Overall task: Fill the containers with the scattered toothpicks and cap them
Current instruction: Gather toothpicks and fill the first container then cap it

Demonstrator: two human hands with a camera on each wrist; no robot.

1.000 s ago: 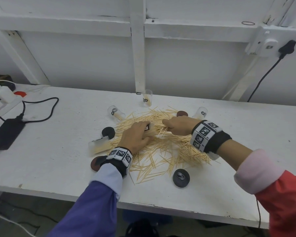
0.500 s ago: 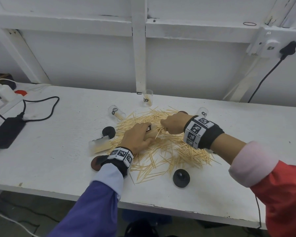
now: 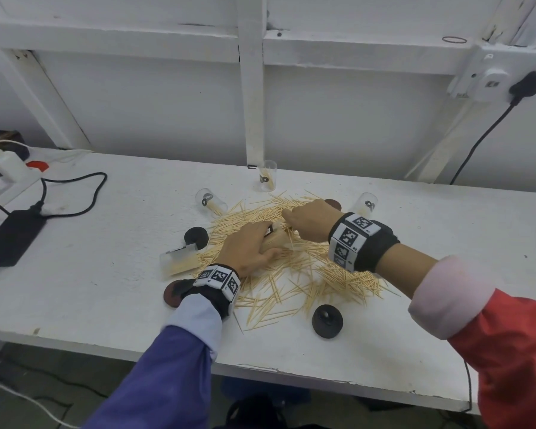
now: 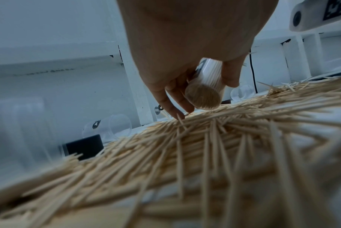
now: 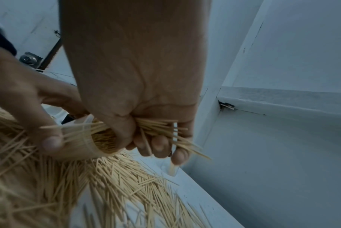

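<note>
A big heap of toothpicks [image 3: 294, 267] covers the middle of the white table [image 3: 106, 274]. My left hand [image 3: 251, 243] grips a clear round container [image 4: 204, 94] packed with toothpicks, lying on its side over the heap. My right hand [image 3: 310, 219] holds a bundle of toothpicks [image 5: 161, 128] at the container's mouth [image 5: 105, 141]. Another filled container [image 3: 178, 261] lies at the left of the heap. Black caps [image 3: 327, 320] [image 3: 195, 236] sit on the table by the heap.
Clear containers with a few toothpicks stand or lie at the back [image 3: 266, 179] [image 3: 209, 202] [image 3: 365, 204]. A dark red cap [image 3: 172, 294] sits by my left wrist. A black power brick [image 3: 11, 236] and cable lie at the left. The table's front edge is near.
My right hand has moved left toward the left hand and brought its bundle to the container's mouth. The left hand has stayed in place with the container.
</note>
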